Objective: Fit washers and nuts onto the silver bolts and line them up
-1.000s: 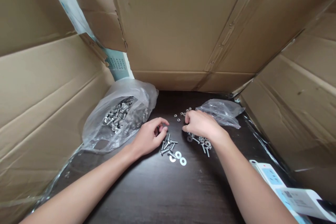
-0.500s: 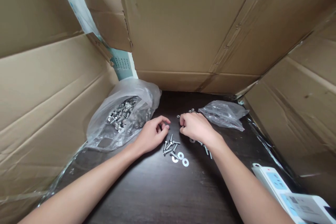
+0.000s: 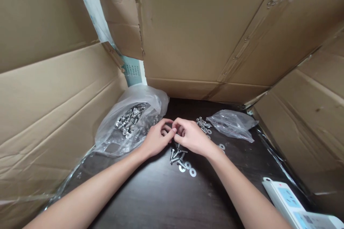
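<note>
My left hand (image 3: 156, 139) and my right hand (image 3: 190, 136) meet fingertip to fingertip just above a small heap of bolts (image 3: 177, 155) on the dark table (image 3: 161, 200). Both hands are pinched closed; whatever small part sits between the fingers is hidden. Flat washers (image 3: 188, 169) lie just in front of the bolts. A cluster of small nuts (image 3: 202, 123) lies behind my right hand.
A clear plastic bag full of bolts (image 3: 131, 120) lies at the left. A smaller, nearly flat plastic bag (image 3: 232, 124) lies at the right. Cardboard walls (image 3: 204, 35) enclose the table on three sides. A white power strip (image 3: 290, 202) sits at the front right.
My right hand has moved left from the nuts and washers to meet my left hand over the bolts. The view has tilted slightly downward.
</note>
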The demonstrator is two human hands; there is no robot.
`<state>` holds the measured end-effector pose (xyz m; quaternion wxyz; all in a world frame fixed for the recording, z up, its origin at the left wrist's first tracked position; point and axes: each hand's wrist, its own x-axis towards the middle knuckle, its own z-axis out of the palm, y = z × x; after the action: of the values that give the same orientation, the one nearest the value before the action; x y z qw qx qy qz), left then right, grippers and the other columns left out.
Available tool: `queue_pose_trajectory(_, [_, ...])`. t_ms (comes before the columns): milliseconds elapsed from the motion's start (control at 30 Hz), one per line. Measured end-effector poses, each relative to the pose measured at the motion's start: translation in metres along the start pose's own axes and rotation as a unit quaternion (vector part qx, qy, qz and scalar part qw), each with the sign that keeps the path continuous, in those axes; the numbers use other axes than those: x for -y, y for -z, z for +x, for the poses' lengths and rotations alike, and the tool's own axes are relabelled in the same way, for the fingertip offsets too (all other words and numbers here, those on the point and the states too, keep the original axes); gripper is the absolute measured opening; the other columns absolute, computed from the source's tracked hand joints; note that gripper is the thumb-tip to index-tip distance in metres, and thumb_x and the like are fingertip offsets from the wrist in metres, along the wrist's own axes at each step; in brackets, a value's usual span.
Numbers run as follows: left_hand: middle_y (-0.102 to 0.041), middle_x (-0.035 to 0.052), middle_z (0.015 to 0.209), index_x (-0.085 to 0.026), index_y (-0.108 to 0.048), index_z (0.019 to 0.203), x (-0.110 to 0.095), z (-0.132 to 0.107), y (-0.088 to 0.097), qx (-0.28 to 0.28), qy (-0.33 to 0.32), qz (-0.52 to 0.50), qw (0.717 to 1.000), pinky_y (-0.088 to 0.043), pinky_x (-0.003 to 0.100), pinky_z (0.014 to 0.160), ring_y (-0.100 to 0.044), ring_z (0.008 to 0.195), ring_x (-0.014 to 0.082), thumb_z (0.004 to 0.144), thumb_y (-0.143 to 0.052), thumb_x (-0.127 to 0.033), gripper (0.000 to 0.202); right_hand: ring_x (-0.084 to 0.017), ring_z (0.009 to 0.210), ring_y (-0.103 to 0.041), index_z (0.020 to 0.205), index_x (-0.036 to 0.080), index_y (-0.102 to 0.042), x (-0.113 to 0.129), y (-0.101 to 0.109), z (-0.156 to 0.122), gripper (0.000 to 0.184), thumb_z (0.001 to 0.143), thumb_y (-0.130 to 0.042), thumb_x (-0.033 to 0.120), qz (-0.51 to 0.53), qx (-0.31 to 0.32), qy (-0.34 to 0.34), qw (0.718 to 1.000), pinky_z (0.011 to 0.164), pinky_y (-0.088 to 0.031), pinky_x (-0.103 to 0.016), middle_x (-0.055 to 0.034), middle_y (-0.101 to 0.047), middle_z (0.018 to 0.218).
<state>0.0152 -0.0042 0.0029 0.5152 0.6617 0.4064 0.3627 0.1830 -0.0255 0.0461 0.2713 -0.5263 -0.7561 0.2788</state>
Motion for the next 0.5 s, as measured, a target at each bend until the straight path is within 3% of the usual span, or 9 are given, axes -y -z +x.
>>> queue_pose_trajectory(133, [-0.072, 0.0042, 0.08, -0.014, -0.068, 0.105, 0.004, 0.003, 0.002, 0.008, -0.016, -0.009, 1.0, -0.052, 0.026, 0.058, -0.066, 0.063, 0.0151, 0.092, -0.061, -0.036, 0.027, -0.014, 0.066, -0.06, 0.087, 0.02, -0.061, -0.003, -0.003, 0.002, 0.014, 0.077, -0.058, 0.01, 0.088, 0.001, -0.018, 0.996, 0.063, -0.046, -0.025, 0.0015, -0.065, 0.073])
queue_pose_trajectory(267, [-0.075, 0.0073, 0.091, -0.016, -0.072, 0.107, 0.011, 0.004, 0.003, -0.029, -0.036, 0.002, 0.999, -0.055, 0.027, 0.065, -0.071, 0.08, 0.0192, 0.089, -0.065, -0.035, 0.027, -0.017, 0.076, -0.065, 0.093, 0.019, -0.064, -0.021, 0.004, 0.007, 0.014, 0.079, -0.066, 0.021, 0.13, -0.02, -0.039, 0.991, 0.071, -0.052, -0.028, -0.0027, -0.07, 0.087])
queue_pose_trajectory(400, [-0.076, 0.0077, 0.096, -0.018, -0.073, 0.104, 0.016, 0.005, 0.001, -0.056, -0.05, 0.014, 0.997, -0.057, 0.03, 0.076, -0.072, 0.089, 0.0206, 0.086, -0.069, -0.031, 0.023, -0.02, 0.082, -0.066, 0.091, 0.018, -0.072, -0.041, 0.013, 0.007, 0.013, 0.087, -0.06, 0.019, -0.106, -0.122, -0.088, 0.983, 0.078, -0.049, -0.033, -0.0058, -0.07, 0.091])
queue_pose_trajectory(500, [-0.075, 0.0075, 0.098, -0.018, -0.073, 0.103, 0.019, 0.005, 0.0, -0.061, -0.06, 0.023, 0.996, -0.057, 0.03, 0.077, -0.071, 0.091, 0.0203, 0.085, -0.067, -0.026, 0.02, -0.024, 0.096, -0.068, 0.102, 0.019, -0.078, -0.046, 0.012, 0.006, 0.022, 0.094, -0.057, 0.022, -0.23, -0.107, -0.117, 0.96, 0.082, -0.048, -0.034, -0.0087, -0.071, 0.104])
